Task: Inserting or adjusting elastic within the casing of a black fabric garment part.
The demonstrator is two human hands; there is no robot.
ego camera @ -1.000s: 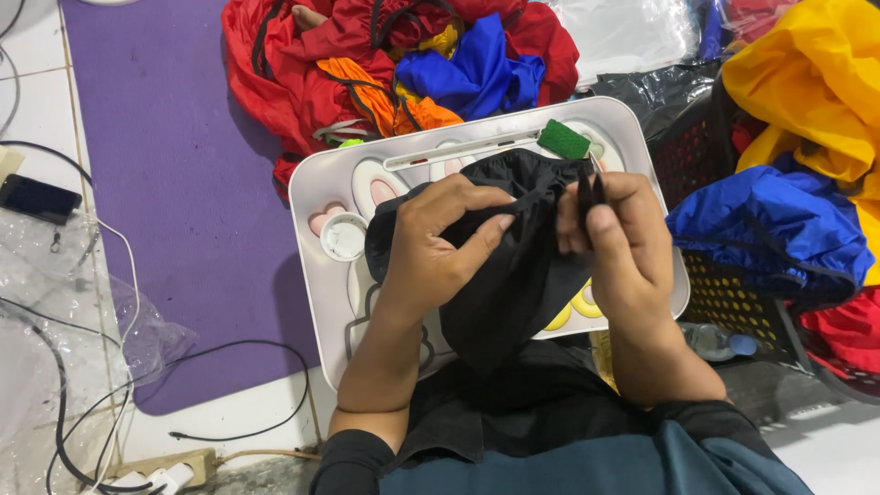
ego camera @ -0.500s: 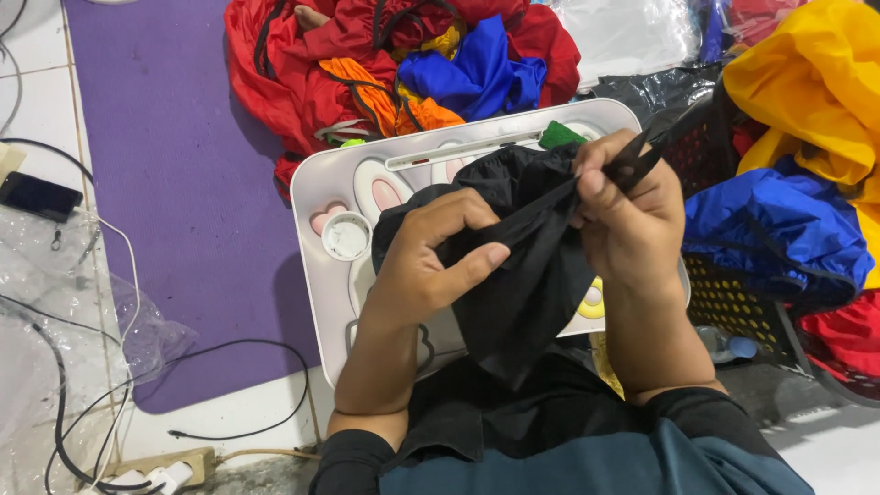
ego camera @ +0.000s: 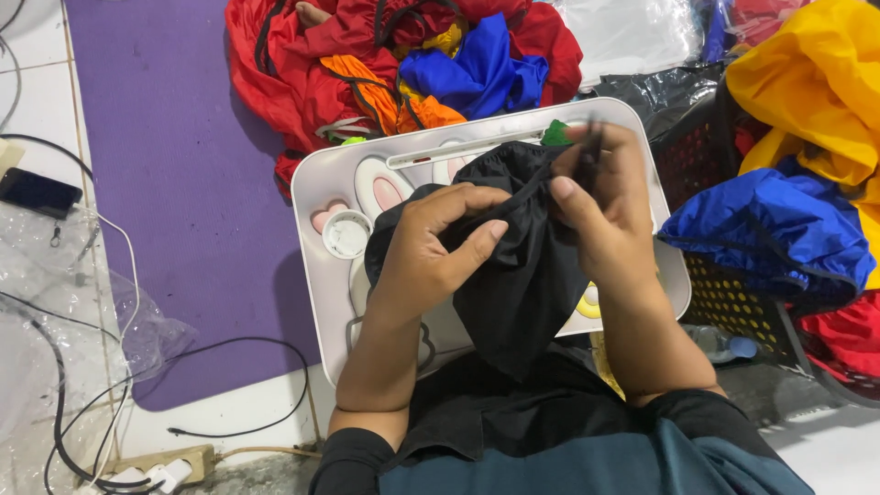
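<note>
A black fabric pouch (ego camera: 513, 284) hangs over a white lap tray (ego camera: 321, 179) with pink bunny shapes printed on it. My left hand (ego camera: 431, 252) grips the pouch's bunched top from the left side. To its right, my right hand (ego camera: 610, 215) pinches the pouch's black drawstring (ego camera: 587, 151) and holds it taut near the opening. A small green piece (ego camera: 555, 135) shows on the tray just behind the pouch. The pouch hides most of the tray's middle.
A heap of red, orange and blue fabric (ego camera: 403, 64) lies behind the tray on a purple mat (ego camera: 165, 165). A black basket (ego camera: 733, 293) with blue, yellow and red cloth stands at the right. A phone (ego camera: 37, 192), cables, a power strip (ego camera: 156, 463) and clear plastic lie at the left.
My right hand has shifted the drawstring from far right toward the pouch's top, drawing the opening tighter. My left hand has kept its grip on the bunched fabric.
</note>
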